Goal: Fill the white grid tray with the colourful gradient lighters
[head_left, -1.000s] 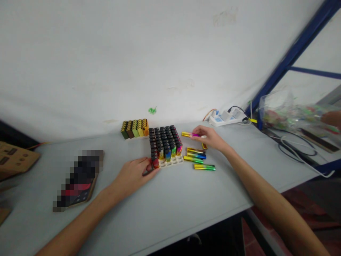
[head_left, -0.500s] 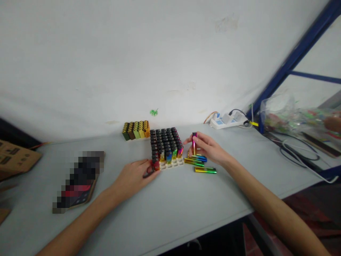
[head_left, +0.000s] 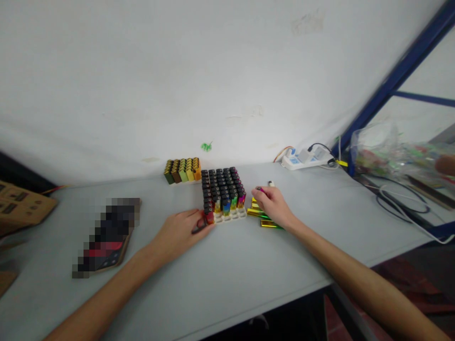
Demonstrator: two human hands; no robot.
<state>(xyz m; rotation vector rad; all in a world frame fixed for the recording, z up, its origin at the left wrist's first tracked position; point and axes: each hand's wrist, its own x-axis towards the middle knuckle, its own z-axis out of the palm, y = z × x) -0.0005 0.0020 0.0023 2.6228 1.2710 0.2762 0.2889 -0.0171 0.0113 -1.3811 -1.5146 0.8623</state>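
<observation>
Right grip (head_left: 273, 204) now curled, lighter (head_left: 260, 189) mostly hidden

I can see two bare arms, the left arm (head_left: 124, 279) and the right arm (head_left: 348, 269). Both are long and thin, and they get skinnier near the wrists. The left hand (head_left: 179, 232) and the right hand (head_left: 276, 204) are bare too, with slim fingers. A small dark patch (head_left: 199, 228) shows by the left thumb, but I can't tell what it is.
</observation>
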